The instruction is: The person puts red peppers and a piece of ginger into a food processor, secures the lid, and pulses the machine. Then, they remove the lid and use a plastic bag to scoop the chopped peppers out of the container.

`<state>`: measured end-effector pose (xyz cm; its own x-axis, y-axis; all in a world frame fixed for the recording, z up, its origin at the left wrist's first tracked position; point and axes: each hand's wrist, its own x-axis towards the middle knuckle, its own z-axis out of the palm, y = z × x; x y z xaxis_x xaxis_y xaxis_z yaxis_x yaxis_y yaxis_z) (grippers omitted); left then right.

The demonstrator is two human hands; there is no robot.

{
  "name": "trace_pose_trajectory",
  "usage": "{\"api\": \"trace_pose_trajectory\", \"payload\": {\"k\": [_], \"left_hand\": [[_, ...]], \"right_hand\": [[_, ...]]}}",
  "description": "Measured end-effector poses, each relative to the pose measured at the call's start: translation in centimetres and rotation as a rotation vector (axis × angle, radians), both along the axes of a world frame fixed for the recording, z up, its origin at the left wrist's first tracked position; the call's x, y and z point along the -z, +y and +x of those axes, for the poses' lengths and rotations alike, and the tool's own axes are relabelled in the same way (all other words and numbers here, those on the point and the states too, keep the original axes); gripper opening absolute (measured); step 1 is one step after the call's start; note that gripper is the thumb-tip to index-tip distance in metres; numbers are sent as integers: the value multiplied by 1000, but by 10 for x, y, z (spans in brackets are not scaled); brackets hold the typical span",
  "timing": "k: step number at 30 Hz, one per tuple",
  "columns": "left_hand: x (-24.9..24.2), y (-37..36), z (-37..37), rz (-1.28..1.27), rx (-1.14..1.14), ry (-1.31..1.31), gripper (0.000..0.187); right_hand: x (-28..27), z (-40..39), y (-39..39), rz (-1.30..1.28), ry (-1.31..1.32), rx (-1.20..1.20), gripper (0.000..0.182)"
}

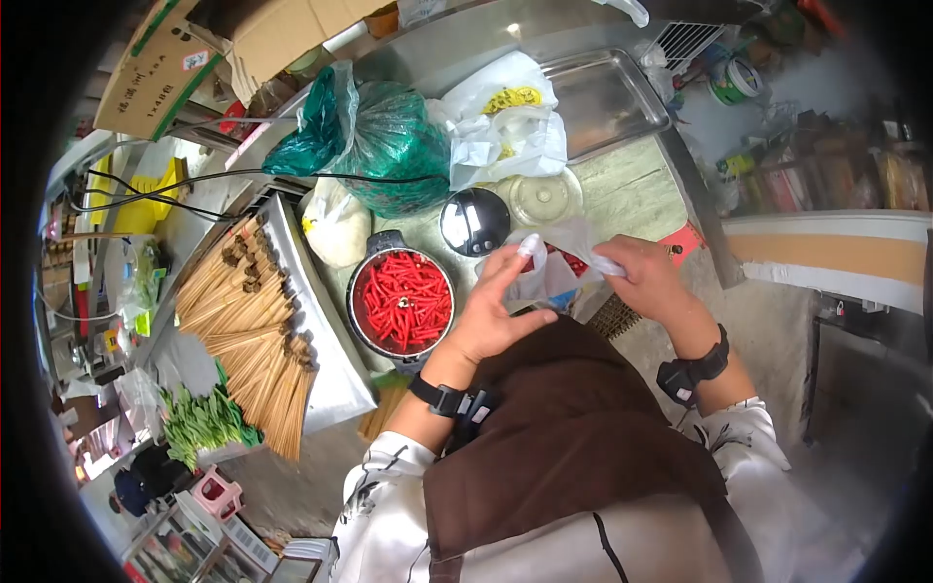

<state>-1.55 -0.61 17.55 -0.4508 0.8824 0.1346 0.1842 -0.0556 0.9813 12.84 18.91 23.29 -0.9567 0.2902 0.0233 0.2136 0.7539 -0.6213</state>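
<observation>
My left hand [496,309] pinches one side of a thin white plastic bag [556,277], its thumb stretched out to the right. The opposite side of the bag is held by my right hand [648,276], so it hangs open between them. Some red pieces show inside the bag. To the left of my left hand stands a dark-rimmed pot [402,303] full of red chili peppers. A round black device [474,222] with a shiny top lies just beyond my left hand, beside a clear round lid [540,199].
Bundles of wooden skewers [243,330] lie on a metal tray [326,360] at the left. Behind the pot are a white bag [336,225], a large green bag [394,146] and a white-and-yellow bag [505,117]. A steel tray [607,102] sits at the back; black cables cross the left side.
</observation>
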Motion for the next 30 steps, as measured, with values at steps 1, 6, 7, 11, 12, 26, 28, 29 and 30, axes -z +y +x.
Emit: {"api": "trace_pose_trajectory", "payload": {"k": [1, 6, 7, 11, 12, 26, 28, 29, 30], "left_hand": [[-5, 3, 2, -17, 28, 18, 83], [-41, 22, 8, -147, 63, 324, 98], [-47, 27, 7, -123, 52, 349, 99], [-85, 46, 16, -196, 85, 194, 89], [-92, 52, 18, -197, 108, 179, 85], [-195, 38, 13, -69, 19, 197, 37], [-205, 26, 11, -172, -11, 207, 34], [-206, 23, 10, -140, -58, 277, 30], [-205, 19, 9, -107, -106, 347, 26]], "right_hand": [[-6, 0, -3, -24, 50, 8, 24], [-44, -4, -11, -181, 314, -10, 25], [-51, -6, -13, -199, 369, -19, 26], [-73, -9, -16, -588, 333, -16, 25], [-79, -14, -15, -554, 357, -73, 25], [-110, -23, -21, -767, 428, -158, 30], [-107, -30, -24, -948, 482, -135, 23], [-110, -32, -27, -881, 478, -90, 12], [-114, -32, -31, -817, 572, -46, 10]]}}
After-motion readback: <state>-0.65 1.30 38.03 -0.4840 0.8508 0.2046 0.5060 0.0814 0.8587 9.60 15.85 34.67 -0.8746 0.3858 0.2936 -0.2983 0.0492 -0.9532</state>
